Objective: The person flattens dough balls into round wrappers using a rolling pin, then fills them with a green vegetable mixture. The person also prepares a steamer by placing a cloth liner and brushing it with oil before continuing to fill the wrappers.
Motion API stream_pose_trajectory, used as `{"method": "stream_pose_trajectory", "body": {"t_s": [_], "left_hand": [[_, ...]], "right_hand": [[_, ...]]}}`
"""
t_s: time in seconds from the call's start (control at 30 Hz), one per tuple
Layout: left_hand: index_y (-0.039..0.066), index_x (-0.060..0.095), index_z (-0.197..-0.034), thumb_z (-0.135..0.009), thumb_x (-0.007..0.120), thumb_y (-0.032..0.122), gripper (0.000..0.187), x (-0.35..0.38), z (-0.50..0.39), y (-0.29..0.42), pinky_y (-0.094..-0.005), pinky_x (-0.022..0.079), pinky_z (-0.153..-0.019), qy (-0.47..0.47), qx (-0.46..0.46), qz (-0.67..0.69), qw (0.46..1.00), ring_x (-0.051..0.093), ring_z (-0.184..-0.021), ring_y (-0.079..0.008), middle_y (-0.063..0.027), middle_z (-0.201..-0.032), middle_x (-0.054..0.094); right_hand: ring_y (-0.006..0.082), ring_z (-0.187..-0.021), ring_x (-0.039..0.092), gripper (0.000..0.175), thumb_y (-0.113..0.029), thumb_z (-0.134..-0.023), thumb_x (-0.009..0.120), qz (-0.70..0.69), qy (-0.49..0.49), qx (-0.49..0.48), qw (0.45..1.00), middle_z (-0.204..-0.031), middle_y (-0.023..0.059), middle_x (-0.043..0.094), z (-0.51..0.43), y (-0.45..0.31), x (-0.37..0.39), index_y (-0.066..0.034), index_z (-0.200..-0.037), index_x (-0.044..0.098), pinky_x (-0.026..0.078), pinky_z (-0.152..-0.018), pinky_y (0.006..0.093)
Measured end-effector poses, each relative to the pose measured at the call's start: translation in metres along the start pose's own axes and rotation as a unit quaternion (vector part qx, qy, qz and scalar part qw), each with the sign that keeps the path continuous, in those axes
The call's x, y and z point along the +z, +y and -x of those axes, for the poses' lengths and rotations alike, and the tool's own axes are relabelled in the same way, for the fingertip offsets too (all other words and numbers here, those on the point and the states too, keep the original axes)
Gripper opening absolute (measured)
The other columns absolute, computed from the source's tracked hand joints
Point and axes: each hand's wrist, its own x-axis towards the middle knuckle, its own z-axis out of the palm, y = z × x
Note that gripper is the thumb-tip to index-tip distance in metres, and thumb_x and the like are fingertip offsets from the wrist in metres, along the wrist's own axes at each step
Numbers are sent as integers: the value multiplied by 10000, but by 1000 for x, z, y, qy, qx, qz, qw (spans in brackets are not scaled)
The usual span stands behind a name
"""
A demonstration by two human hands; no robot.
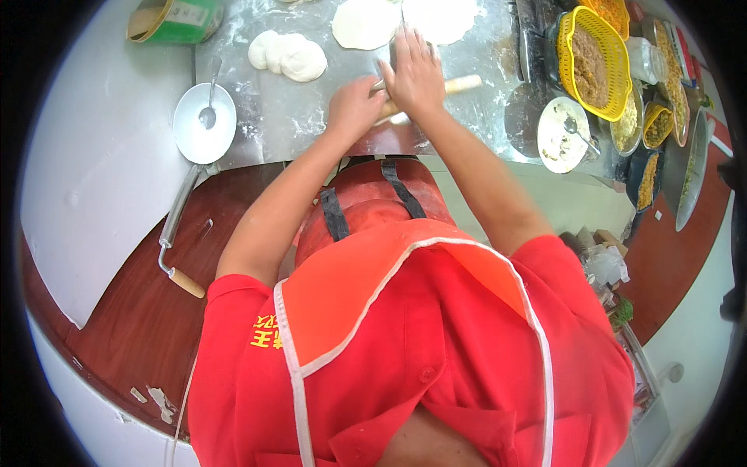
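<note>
My left hand (pixel 353 108) is curled at the near edge of the metal worktop (pixel 251 117), by the left end of a wooden rolling pin (pixel 462 84). A short piece of metal shows at its fingertips; motion blur hides whether it grips this or the pin. My right hand (pixel 415 76) reaches forward with long fingers and the thumb apart, its wrist over the pin. Dark edges of a flat thing show beneath its fingers, mostly hidden. Just beyond are two flat rounds of dough, a left sheet (pixel 366 23) and a right sheet (pixel 440 20).
Dough lumps (pixel 289 55) lie left. A white bowl with a spoon (pixel 204 124) stands at the left edge, above a metal roller with a wooden handle (pixel 187 282). Right are a smeared white bowl (pixel 561 143), a yellow basket of brown filling (pixel 621 99) and several filled dishes.
</note>
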Motion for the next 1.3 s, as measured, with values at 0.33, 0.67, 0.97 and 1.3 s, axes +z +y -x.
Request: {"method": "stream_pose_trajectory", "body": {"t_s": [0.33, 0.67, 0.97, 1.3], "left_hand": [[58, 686, -1115, -825, 588, 171, 326, -3, 20, -42, -401, 508, -854, 9, -114, 166, 979, 669, -961, -345, -180, -1038, 705], [43, 675, -1155, -782, 679, 292, 448, -18, 0, -28, -430, 502, -896, 14, -58, 44, 997, 647, -1018, -379, -204, -1075, 688], [83, 699, -1088, -785, 600, 226, 349, -40, -18, -1, -436, 515, -824, -97, 8, -66, 993, 655, -928, -391, -211, -973, 692], [50, 711, -1064, -817, 672, 245, 317, -18, 11, -30, -407, 520, -814, 69, -43, 70, 994, 686, -911, -342, -176, -966, 718]], "right_hand": [[323, -1365, 416, 617, -356, -892, 619, 44, -59, -59, 996, -1448, 174, 469, 72, 11, -16, -8, -1380, 473, 315, -1114, 523], [323, -1361, 423, 607, -383, -904, 599, 60, -83, -53, 993, -1468, 162, 457, 92, 6, -28, -41, -1390, 475, 315, -1109, 528], [314, -1359, 425, 630, -378, -897, 608, 8, -25, -22, 999, -1447, 158, 472, -4, -19, 1, -34, -1402, 458, 294, -1118, 531], [302, -1335, 456, 632, -396, -902, 596, 16, -21, -16, 1000, -1465, 122, 467, -2, -27, 2, -50, -1410, 445, 331, -1100, 522]]}}
